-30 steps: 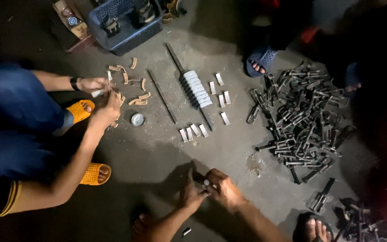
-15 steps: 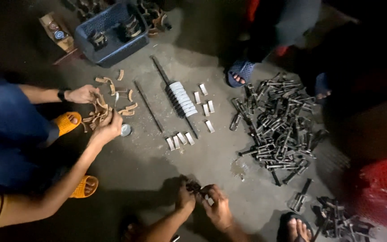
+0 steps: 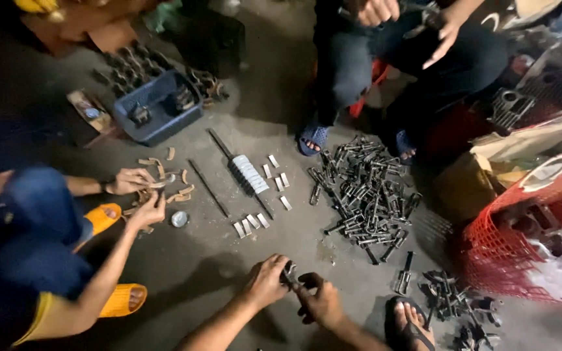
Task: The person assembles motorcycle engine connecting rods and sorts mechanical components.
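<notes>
Small dark metal part [image 3: 292, 274] sits low centre over the floor [image 3: 229, 253], pinched by your left hand [image 3: 267, 281] and right hand [image 3: 320, 300], fingers pressed together; same grip as before, only your view rose.

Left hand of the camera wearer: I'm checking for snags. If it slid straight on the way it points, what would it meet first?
The left hand points right, so it would first meet the dark metal part, then the right hand.

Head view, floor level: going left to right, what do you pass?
Orange sandal → tan curved pieces → thin rod → rod stacked with pale plates → big heap of dark metal parts → red basket.
</notes>
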